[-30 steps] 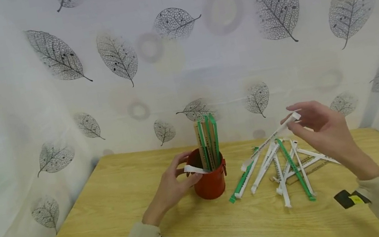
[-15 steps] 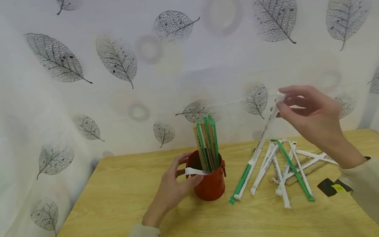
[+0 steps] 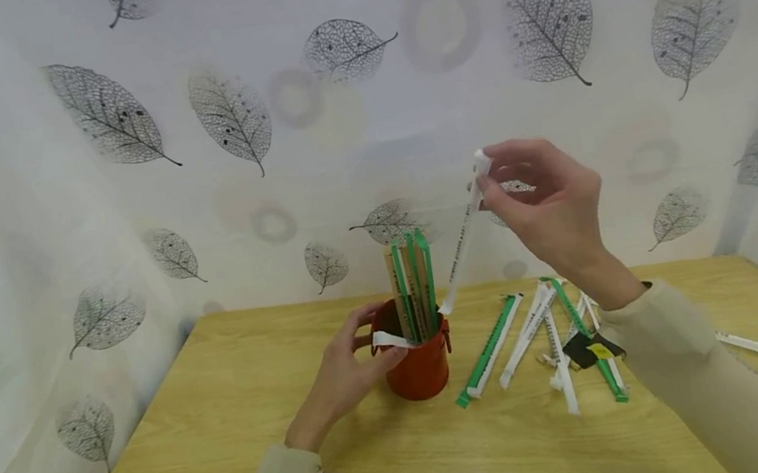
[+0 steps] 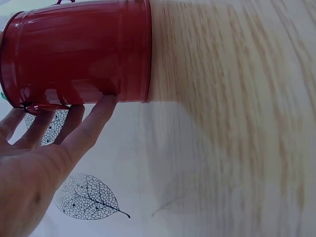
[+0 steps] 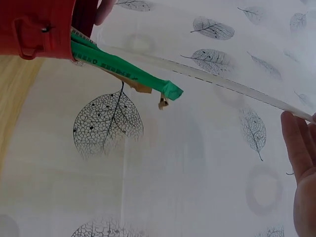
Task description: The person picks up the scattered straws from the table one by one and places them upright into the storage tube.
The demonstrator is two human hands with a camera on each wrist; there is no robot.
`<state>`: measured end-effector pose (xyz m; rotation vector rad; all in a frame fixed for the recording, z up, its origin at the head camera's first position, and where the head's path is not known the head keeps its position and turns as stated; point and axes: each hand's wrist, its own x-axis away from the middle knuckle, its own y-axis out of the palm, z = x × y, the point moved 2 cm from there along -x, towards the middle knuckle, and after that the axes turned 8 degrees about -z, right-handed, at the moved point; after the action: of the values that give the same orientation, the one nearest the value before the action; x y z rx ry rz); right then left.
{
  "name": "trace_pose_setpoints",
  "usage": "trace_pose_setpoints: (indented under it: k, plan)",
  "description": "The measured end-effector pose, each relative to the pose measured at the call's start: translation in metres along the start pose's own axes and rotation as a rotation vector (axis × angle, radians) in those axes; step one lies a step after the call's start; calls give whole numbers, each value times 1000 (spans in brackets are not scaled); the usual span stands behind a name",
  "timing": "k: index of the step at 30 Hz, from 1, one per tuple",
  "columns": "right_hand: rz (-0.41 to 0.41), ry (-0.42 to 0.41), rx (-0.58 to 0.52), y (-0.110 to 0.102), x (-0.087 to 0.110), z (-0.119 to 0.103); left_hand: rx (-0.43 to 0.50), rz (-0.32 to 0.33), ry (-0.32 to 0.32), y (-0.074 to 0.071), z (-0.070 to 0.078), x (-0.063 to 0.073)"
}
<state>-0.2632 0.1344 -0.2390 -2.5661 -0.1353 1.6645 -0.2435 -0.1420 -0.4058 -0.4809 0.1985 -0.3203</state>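
My left hand holds the side of a small red metal bucket, thumb at the front and fingers round the left side. In the left wrist view the fingers lie against the bucket's wall. Green and brown paper-wrapped straws stand upright in it, and a white wrapper end pokes over the rim near my thumb. My right hand pinches the top of a white paper-wrapped straw. That straw slants down to the left, its lower end right at the bucket's right rim.
Right of the bucket, white wrapped straws and green ones lie loosely crossed on the wooden table. My right forearm covers part of the pile. A leaf-patterned white curtain hangs behind the table.
My right hand has lifted the white wrapped straw off the pile and carried it left to the bucket, tilting it steeper. My left hand has stayed on the bucket.
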Motion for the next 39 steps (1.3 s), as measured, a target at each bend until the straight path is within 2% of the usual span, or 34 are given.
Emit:
trace_pose_setpoints:
  k: [7,18,29,35,39]
  plan:
    - [-127,19,97,20,12,12,0,-16,5,-1,1,0]
    - [-234,78,201,34,44,31,26,-22,2,0,-1,0]
    - [-347,130,211,45,71,42,20,-25,7,-1,1,1]
    - [-365,134,225,45,80,46,15,-24,5,-1,0,0]
    - [-373,165,187,41,82,48,21,-21,-11,-1,0,0]
